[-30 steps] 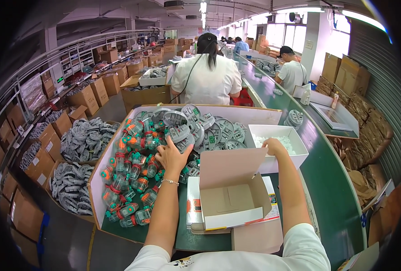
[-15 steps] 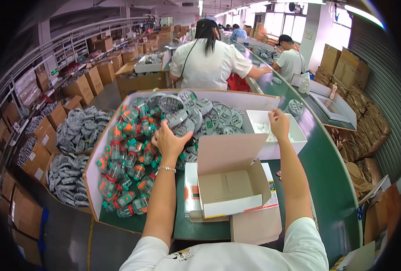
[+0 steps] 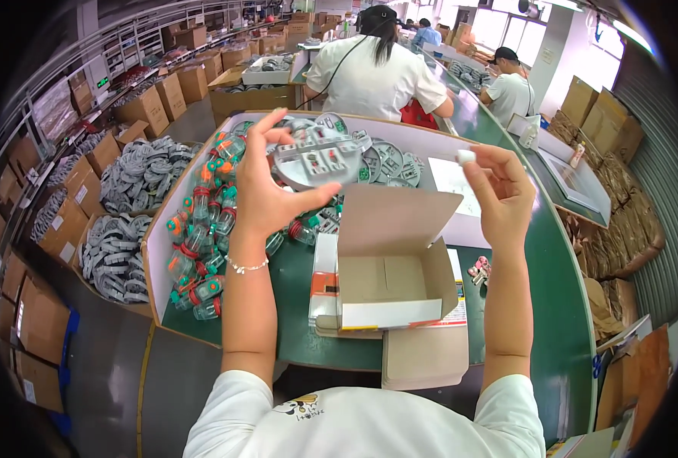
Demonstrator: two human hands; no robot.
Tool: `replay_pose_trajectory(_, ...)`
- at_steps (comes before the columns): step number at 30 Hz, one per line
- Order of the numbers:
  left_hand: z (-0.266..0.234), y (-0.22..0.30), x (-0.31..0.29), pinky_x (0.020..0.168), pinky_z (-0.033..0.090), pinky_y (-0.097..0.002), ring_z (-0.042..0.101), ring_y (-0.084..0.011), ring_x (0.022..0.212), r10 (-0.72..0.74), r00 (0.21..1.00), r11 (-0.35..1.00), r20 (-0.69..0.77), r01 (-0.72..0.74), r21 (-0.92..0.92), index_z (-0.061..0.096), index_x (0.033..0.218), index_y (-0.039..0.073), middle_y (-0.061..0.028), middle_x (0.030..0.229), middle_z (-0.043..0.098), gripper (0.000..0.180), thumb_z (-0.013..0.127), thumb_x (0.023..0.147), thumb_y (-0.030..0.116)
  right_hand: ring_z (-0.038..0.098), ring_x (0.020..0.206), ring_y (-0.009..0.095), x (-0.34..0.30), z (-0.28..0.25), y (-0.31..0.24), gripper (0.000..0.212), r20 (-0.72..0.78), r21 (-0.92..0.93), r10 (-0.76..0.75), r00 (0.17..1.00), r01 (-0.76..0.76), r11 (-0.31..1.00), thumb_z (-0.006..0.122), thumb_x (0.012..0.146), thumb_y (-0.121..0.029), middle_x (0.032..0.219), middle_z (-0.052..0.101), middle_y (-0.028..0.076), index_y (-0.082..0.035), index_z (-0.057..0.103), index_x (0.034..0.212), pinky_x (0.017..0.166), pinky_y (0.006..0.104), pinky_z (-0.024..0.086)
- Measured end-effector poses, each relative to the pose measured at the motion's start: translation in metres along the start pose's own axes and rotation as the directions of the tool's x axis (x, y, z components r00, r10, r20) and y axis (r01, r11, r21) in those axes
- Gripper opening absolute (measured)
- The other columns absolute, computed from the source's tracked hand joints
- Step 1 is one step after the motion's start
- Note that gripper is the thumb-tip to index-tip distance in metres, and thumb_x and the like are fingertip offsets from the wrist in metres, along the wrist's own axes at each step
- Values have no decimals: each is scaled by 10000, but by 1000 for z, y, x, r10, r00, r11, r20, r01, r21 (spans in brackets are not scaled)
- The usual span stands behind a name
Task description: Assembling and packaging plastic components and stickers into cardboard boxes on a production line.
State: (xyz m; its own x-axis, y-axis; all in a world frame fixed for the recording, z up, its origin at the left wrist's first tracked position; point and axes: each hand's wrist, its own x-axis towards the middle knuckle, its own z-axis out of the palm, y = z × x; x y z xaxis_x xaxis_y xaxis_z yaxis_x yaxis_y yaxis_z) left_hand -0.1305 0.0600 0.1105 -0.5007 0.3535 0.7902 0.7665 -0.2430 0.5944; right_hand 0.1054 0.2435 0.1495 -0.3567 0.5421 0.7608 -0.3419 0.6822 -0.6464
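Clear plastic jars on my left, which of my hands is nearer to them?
Left. Your left hand, gripping a grey disc, is beside the jars on their right; your right hand, pinching a small white piece, is farther off, past the open carton.

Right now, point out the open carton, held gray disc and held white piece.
Open carton (image 3: 391, 313), head view: front wall.
Held gray disc (image 3: 314, 172), head view: broad face.
Held white piece (image 3: 466, 156), head view: visible side.

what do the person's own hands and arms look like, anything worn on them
Both the left hand and the right hand are ungloved. The forearms are uncovered below short white sleeves. A thin, pale bracelet circles the left wrist; none shows on the right.
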Motion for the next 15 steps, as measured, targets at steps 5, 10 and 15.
replay_pose_trajectory(5,-2,69,-23,854,510,-381,607,-257,972,417,887,907,197,-419,-31,463,1396,72,-115,1103,599,1019,937,511,248,661,870,147,-22,27,-48,222,335,-97,-302,893,351,931,753,815,44,975,724,89,31,703,1032,785,253,504)
replay_pose_trajectory(10,0,91,-41,848,507,-391,604,-257,973,559,797,826,230,-559,-69,478,1388,84,-108,1160,603,998,933,513,232,670,808,172,-45,33,-59,266,331,-145,-355,874,419,896,783,751,62,903,731,105,22,722,1007,751,273,510)
replay_pose_trajectory(15,-1,91,-52,840,525,-347,608,-211,910,550,798,828,246,-560,-34,454,1378,10,-133,1246,588,1051,970,481,195,666,752,185,-62,21,-60,296,405,-57,-321,856,374,926,819,699,43,855,731,98,5,744,983,716,302,512)
